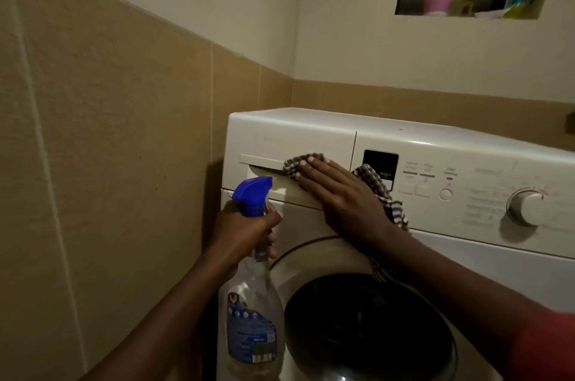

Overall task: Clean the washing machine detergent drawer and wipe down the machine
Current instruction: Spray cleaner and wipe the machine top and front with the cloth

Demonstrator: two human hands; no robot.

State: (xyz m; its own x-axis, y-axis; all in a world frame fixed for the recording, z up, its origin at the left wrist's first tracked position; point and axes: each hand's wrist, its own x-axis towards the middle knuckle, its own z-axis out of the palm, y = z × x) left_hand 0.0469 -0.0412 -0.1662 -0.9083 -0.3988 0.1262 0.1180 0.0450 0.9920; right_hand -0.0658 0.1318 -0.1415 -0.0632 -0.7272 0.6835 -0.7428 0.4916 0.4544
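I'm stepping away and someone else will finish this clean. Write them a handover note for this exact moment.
The left hand grips the spray bottle at its neck, upright in front of the washing machine, at its left edge.
The right hand lies flat, fingers straight, pressing the checked cloth against the detergent drawer front.
The drawer is shut, at the machine's top left.
Done: the drawer front is being wiped; what else has been wiped cannot be told.
Left: pull the drawer out and clean it, then wipe the control panel and door.
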